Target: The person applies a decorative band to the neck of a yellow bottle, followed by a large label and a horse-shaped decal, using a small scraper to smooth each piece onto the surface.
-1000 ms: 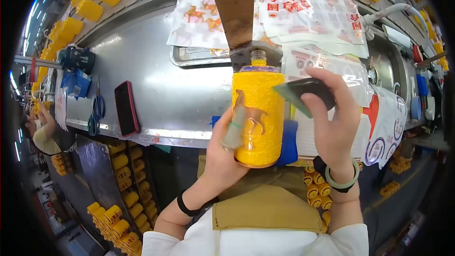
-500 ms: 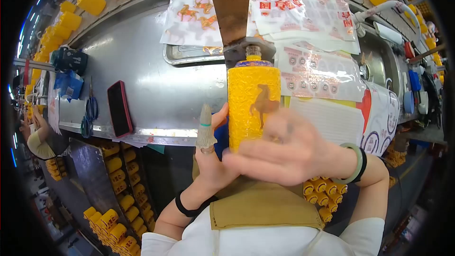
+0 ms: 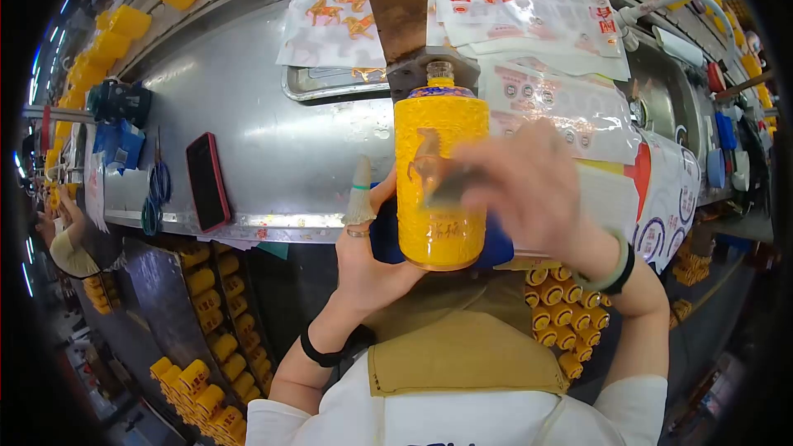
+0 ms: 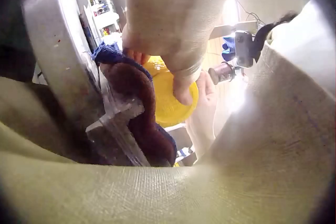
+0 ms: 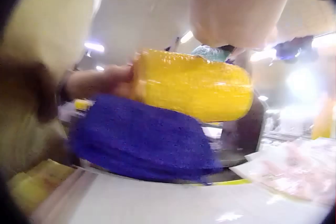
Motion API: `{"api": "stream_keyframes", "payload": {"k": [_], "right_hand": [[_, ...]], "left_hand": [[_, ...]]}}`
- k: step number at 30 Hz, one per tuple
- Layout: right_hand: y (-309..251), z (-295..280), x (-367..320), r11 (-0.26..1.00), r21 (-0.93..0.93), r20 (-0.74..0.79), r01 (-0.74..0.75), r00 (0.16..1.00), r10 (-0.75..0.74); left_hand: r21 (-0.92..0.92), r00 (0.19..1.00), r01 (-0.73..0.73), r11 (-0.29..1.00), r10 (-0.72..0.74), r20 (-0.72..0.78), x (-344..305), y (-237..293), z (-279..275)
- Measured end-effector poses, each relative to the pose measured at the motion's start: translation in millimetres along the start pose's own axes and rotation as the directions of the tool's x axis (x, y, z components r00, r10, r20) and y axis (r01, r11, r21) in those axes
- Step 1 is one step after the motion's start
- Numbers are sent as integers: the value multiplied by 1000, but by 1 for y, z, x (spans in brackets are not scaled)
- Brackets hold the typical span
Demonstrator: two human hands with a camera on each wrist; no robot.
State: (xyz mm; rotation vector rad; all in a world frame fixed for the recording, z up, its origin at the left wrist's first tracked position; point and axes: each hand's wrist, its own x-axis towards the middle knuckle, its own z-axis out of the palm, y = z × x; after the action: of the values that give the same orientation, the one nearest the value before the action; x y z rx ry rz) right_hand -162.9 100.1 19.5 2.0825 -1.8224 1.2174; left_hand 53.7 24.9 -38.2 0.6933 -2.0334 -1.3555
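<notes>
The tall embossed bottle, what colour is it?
Bright yellow: the tall embossed bottle carries a brown horse figure; head view shows it best.

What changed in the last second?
The right hand came down from beside the yellow bottle and now lies across its front, blurred. The left hand lifted its covered thumb off the bottle, which turned. Its hold at the base and the phone stayed.

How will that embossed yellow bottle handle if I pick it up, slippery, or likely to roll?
The yellow bottle looks rigid and glossy, so probably breakable and fairly heavy. Its embossed surface should give grip. Being a cylinder tilted over the blue pad, it might roll without the left hand cupping its base.
</notes>
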Motion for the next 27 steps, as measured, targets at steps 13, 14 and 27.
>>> {"api": "stream_keyframes", "payload": {"k": [13,14,27], "right_hand": [[18,-8,34,982,-185,-52,35,998,-45],[28,-13,37,968,-252,-111,14,993,-43],[-61,-6,-51,833,324,-184,-448,834,520]], "left_hand": [[174,991,-124,977,132,-35,4,21,-1],[175,991,-123,977,131,-35,6,20,-2],[148,932,-294,944,317,-174,-12,-1,10]]}}
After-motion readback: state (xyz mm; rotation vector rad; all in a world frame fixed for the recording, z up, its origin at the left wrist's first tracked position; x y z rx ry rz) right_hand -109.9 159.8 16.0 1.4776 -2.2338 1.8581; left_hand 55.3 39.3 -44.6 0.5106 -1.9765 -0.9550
